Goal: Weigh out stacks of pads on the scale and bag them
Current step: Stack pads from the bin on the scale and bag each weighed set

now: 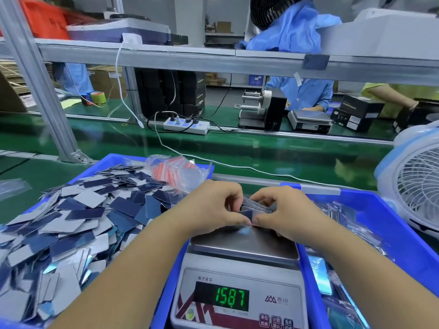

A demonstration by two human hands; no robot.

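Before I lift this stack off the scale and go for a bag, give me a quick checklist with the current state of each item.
1. Stack of pads held from both sides: ok, left hand and right hand each have a grip on it.
2. Stack squared up: cannot tell, fingers cover its edges.
3. Reading valid: not ok, the scale display shows 1587 while both hands are touching the stack over the scale platform.
4. Empty bags within reach: ok, on the far edge of the left bin.
5. Room for the finished bag: ok, bagged pads already lie in the right bin.
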